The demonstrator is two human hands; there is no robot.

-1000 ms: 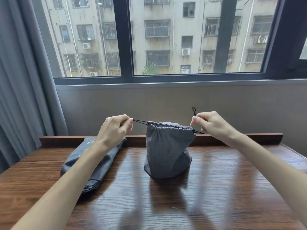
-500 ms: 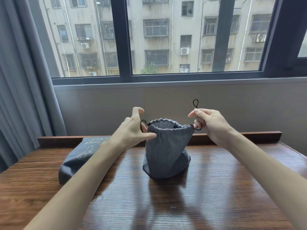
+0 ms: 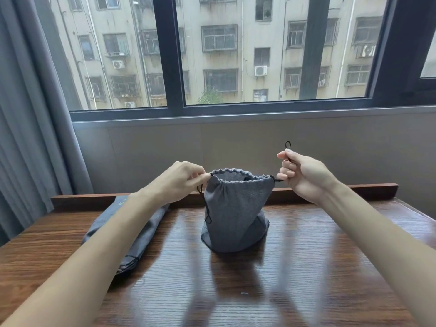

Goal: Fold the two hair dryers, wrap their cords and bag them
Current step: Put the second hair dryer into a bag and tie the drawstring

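A grey drawstring bag [image 3: 234, 213] stands upright in the middle of the wooden table [image 3: 271, 286], bulging at the bottom; its mouth is partly gathered and still gapes. My left hand [image 3: 175, 184] pinches the bag's left rim, with a loop of black cord hanging below the fingers. My right hand [image 3: 302, 175] pinches the black drawstring at the right rim, and the cord's end loop [image 3: 287, 145] sticks up above the fingers. A second grey bag [image 3: 139, 234] lies flat at the left, partly under my left forearm. No hair dryer is visible.
A raised wooden lip [image 3: 354, 190] runs along the table's far edge, against a grey wall panel under a window. A grey curtain [image 3: 30, 138] hangs at the left.
The left hand let go of the taut left drawstring and moved in to grip the bag's left rim. The bag's mouth has loosened and opened wider. The right hand stays on its cord.
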